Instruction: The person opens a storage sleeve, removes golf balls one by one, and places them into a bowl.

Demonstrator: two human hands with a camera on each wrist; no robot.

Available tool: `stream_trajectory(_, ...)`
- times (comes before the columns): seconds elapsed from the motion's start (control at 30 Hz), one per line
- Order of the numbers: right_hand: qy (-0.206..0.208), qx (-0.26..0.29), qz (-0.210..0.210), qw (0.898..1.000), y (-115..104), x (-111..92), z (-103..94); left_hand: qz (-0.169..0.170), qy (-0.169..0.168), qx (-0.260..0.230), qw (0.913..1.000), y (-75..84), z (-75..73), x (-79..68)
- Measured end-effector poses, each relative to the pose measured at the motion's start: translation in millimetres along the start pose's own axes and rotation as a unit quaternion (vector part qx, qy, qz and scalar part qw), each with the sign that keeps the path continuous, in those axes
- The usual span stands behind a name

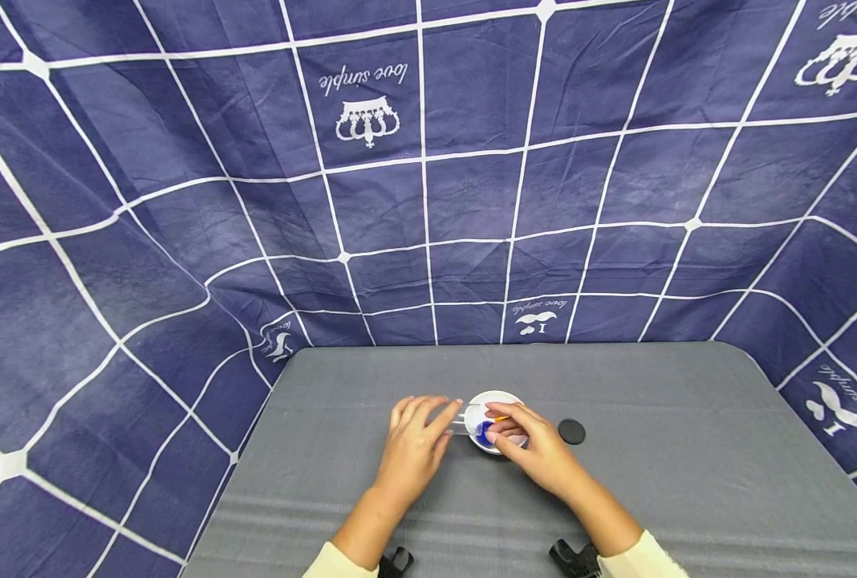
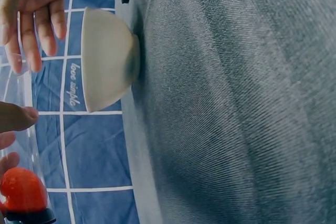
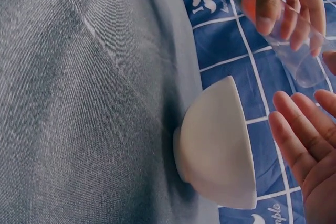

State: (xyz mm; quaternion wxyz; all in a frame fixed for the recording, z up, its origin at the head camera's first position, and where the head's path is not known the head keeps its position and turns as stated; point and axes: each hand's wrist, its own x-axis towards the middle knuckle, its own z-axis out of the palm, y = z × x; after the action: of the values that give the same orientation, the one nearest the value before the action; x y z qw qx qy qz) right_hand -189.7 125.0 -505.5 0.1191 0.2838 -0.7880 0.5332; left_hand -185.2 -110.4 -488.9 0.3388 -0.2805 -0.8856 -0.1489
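Note:
My left hand (image 1: 410, 441) grips a clear plastic tube (image 3: 296, 59), thumb on one side and fingers on the other. A red ball (image 2: 22, 190) sits inside at the tube's far end, beside a dark end cap (image 2: 31, 217). The tube's other end points towards my right hand (image 1: 537, 449), above a white bowl (image 3: 220, 145). In the right wrist view the right hand's fingers (image 3: 296, 129) are extended near the tube's mouth. From the head view, a blue item (image 1: 484, 434) and a bit of orange (image 1: 501, 418) show at the bowl, partly behind the right fingers.
A black round disc (image 1: 571, 431) lies on the grey cloth-covered table (image 1: 652, 417), right of the bowl. Blue cloth with white grid lines (image 1: 472, 201) hangs behind and at the sides. Black wrist devices (image 1: 575, 558) show at the bottom edge.

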Motion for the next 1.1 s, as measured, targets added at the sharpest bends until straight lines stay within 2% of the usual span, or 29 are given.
stream_trajectory(0.17, -0.004, 0.011, 0.017, 1.000, -3.1, 0.3, 2.3, 0.016, -0.007, 0.018, 0.9997, 1.8, -2.6, 4.3)
stream_trajectory(0.47, 0.000, 0.086, 0.020, 0.996, -1.9, -1.5, 5.6, 0.055, -0.005, 0.049, 0.9973, 1.6, -3.1, 10.9)
stream_trajectory(0.6, 0.001, 0.091, 0.026, 0.996, -0.7, -1.9, 6.8, 0.060, -0.007, 0.051, 0.9968, 0.9, -2.7, 11.6)
stream_trajectory(0.8, -0.005, 0.111, 0.062, 0.992, -2.7, -1.3, 8.6, 0.059, -0.018, 0.055, 0.9966, 0.7, -2.4, 11.8)
stream_trajectory(0.97, -0.002, 0.123, 0.080, 0.989, -3.1, -1.5, 9.5, 0.066, -0.002, 0.053, 0.9964, -0.5, -0.1, 12.2)
stream_trajectory(1.1, 0.003, 0.112, 0.079, 0.991, -0.4, -2.3, 10.3, 0.074, 0.011, 0.055, 0.9957, -1.7, 1.6, 11.5)
